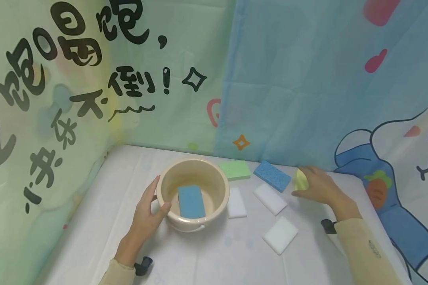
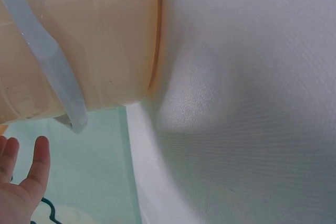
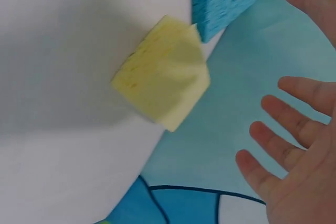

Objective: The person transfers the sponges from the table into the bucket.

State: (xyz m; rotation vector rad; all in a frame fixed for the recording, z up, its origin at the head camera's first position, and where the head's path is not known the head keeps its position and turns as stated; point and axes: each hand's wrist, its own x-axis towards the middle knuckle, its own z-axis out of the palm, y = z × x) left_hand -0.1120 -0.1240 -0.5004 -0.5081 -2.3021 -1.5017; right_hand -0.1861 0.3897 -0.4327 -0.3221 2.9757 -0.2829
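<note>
The yellow sponge (image 3: 163, 77) is seen near the back edge of the white table (image 1: 199, 261), and just beside it the right hand (image 1: 319, 185) is spread wide. At the cream bucket (image 2: 105, 40), where a flat blue sponge (image 1: 191, 202) is held, the left hand (image 1: 146, 215) is opened wide; whether it touches cannot be told.

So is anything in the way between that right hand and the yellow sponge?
Nothing visible is. In the right wrist view, only open space shows between the right hand and the yellow sponge. In the head view, the nearby speckled blue sponge sits left of it, the hand right.
</note>
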